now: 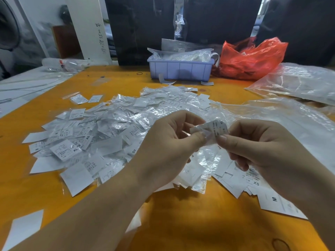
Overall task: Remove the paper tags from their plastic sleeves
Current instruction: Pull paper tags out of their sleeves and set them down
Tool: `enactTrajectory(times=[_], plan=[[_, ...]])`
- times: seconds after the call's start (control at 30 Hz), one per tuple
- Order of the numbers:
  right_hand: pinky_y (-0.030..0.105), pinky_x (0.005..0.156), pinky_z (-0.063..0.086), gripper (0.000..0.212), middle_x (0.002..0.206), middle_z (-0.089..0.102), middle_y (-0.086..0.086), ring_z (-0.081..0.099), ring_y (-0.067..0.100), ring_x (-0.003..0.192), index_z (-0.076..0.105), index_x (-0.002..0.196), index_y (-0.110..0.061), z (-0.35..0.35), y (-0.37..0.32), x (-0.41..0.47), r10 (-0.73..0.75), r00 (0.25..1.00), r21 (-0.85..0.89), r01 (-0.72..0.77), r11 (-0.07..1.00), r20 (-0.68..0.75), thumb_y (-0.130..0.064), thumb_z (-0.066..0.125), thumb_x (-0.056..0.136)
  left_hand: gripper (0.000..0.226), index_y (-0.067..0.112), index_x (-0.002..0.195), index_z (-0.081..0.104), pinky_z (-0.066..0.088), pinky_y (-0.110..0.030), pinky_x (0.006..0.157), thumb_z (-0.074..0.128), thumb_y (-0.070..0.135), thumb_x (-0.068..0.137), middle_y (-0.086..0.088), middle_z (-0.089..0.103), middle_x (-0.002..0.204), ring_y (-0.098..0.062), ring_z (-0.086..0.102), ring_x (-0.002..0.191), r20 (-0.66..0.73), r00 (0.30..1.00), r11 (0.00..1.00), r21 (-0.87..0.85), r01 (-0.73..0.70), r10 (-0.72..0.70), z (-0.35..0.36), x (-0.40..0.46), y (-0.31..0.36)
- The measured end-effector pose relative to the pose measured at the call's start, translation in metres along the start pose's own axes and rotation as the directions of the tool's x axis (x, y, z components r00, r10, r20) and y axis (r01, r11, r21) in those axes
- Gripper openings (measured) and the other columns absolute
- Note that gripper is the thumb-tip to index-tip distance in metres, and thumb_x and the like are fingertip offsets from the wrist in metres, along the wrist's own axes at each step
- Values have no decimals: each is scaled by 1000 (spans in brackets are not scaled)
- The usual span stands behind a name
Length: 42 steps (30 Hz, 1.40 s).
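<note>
Both hands are raised above the orange table (181, 214) and share one small white paper tag (216, 126) in a clear plastic sleeve. My left hand (168, 142) pinches the sleeve's left end between thumb and fingers. My right hand (253, 142) pinches its right end with the thumb on top. The tag is crumpled and printed with small text. Under and behind the hands spreads a wide heap of sleeved tags (108, 131) marked XS, S, XL. Bare paper tags (272, 201) lie at the right under my right forearm.
A lilac plastic bin (181, 69) with bagged tags stands at the table's far middle, a red plastic bag (250, 58) to its right. Large clear bags (299, 82) cover the right side. A loose white tag (23, 227) lies near the front left edge.
</note>
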State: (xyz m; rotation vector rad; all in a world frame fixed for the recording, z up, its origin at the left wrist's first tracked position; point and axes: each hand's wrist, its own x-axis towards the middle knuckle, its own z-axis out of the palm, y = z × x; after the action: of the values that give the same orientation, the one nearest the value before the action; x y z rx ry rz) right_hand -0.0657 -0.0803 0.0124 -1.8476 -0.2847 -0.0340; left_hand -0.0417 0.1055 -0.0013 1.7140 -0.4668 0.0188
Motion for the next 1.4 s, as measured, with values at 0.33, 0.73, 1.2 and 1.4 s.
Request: enactTrajectory(times=[0.33, 0.73, 1.2, 1.4], plan=[[23, 46, 43, 14, 59, 57, 6, 49, 16, 50, 68, 65, -15, -2, 3, 1, 14, 1000, 202, -14, 979, 1, -26, 65, 73, 9, 17, 90, 69, 55, -25, 53, 63, 11, 94, 4, 70, 71, -13, 66, 63, -1, 999, 999, -14, -48, 48, 2, -3, 3], [23, 39, 34, 14, 48, 43, 7, 36, 15, 40, 68, 64, -10, 0, 1, 3, 112, 991, 406, -134, 904, 78, -23, 71, 65, 9, 24, 78, 72, 44, -17, 43, 75, 19, 85, 23, 64, 63, -12, 61, 51, -128, 939, 901, 350, -258, 319, 4, -8, 11], [23, 45, 44, 21, 58, 57, 4, 50, 14, 49, 73, 74, -14, 2, 7, 2, 25, 991, 287, 13, 958, -130, -33, 72, 65, 17, 21, 74, 66, 36, -15, 46, 71, 28, 88, 7, 51, 53, -3, 43, 47, -40, 981, 952, 254, -172, 189, 3, -6, 8], [25, 48, 50, 24, 63, 63, 3, 58, 15, 53, 74, 79, -17, 8, 5, -1, 5, 996, 274, 19, 961, -86, -33, 74, 61, 27, 18, 100, 73, 36, -15, 45, 72, 30, 75, 5, 45, 53, -6, 40, 45, 126, 991, 990, -123, 70, -55, 4, -2, 5]])
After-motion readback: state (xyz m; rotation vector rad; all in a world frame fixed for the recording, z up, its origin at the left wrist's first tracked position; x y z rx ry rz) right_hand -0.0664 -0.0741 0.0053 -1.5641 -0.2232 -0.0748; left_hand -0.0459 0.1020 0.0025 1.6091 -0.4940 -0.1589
